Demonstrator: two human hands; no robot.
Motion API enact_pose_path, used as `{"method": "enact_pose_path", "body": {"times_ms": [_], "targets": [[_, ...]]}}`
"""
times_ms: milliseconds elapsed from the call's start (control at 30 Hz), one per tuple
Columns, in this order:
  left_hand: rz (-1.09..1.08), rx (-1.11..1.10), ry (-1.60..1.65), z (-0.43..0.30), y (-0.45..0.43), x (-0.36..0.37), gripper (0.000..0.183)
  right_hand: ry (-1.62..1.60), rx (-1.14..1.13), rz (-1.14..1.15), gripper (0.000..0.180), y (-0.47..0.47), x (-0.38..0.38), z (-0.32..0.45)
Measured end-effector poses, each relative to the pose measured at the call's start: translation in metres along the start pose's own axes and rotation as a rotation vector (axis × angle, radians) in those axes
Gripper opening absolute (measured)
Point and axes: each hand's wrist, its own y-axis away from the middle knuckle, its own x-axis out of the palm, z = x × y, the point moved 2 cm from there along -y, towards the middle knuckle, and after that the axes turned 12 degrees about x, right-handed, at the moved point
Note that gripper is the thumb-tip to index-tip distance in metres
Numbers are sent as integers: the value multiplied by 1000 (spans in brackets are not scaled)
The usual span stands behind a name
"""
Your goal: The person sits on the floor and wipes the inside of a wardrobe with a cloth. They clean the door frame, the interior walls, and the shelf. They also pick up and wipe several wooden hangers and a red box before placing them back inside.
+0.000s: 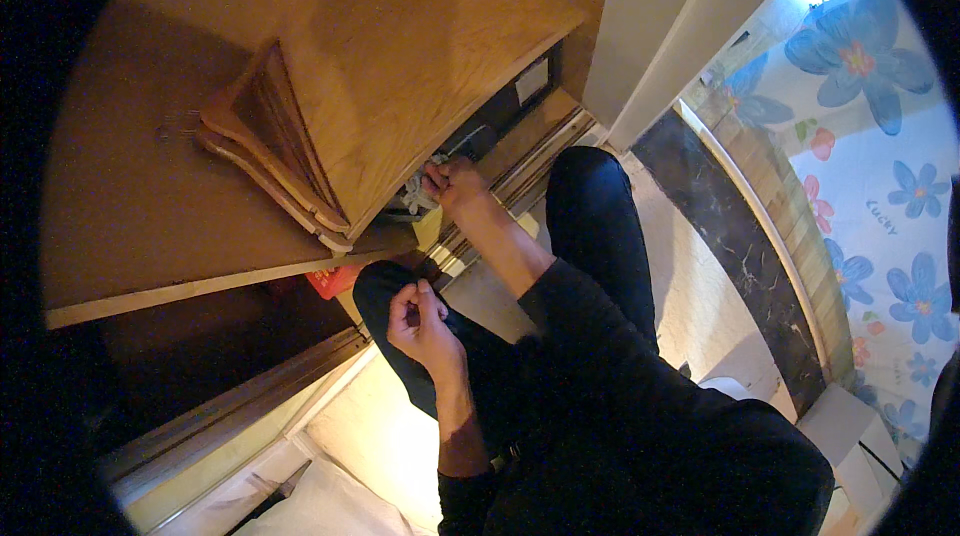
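Observation:
My left hand hangs just over my left knee, its fingers curled in and the thumb laid along them. Whether something small is pinched there, I cannot tell. My right hand reaches to the low opening of a wooden cabinet, with its fingers bent. Beside those fingertips lies a crumpled whitish plastic-looking bundle; the hand partly covers that spot, so a grip on it cannot be made out. Deeper in the same opening is a dark object with a pale rectangular patch.
A brown curved-edged wooden piece stands on the cabinet's lower board. Below that board a red packet bears writing. Sliding-door tracks run along the cabinet front. At the right is a flower-printed sheet; at the bottom, a white bag-like thing.

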Motion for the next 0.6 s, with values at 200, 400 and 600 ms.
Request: {"method": "enact_pose_path", "body": {"times_ms": [200,400,600], "targets": [[-7,2,27,1,-5,-9,4,-93,-18,-37,13,-17,-8,28],[-93,6,60,11,-5,-33,4,-11,13,-11,13,-32,-11,36],[-80,-9,110,14,-8,-35,3,37,-114,143,17,-119,-60,164]]}}
